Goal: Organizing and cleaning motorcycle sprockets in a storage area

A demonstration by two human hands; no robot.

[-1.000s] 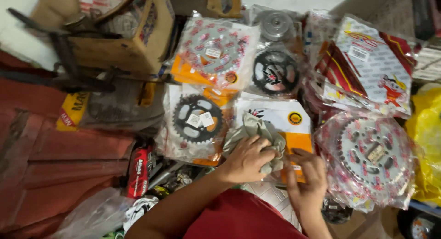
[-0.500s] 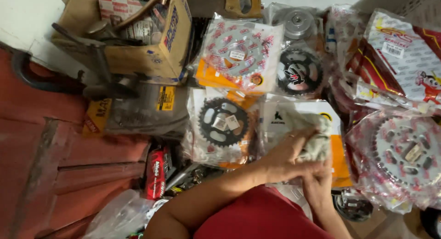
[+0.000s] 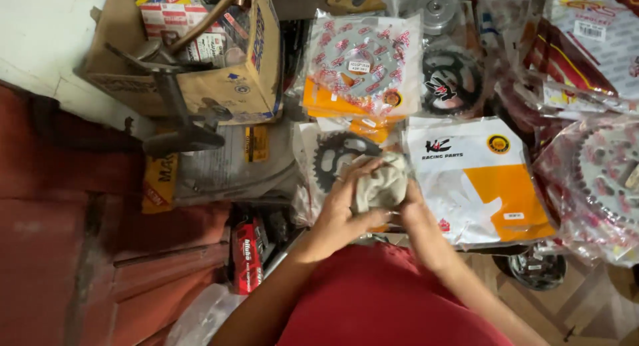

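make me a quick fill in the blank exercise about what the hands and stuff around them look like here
1. Both hands, left hand and right hand, grip a crumpled ____ between them.
2. The black sprocket lies partly under the ____ hand.
3. The white and orange packet lies on the person's ____ side.
4. The cardboard box holds tools and ____ boxes.

Missing words: cloth; left; right; small

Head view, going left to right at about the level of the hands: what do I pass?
Red floor → small red packet → left hand → crumpled grey cloth held in both hands → right hand → white-and-orange flat packet → bagged sprocket with red print.
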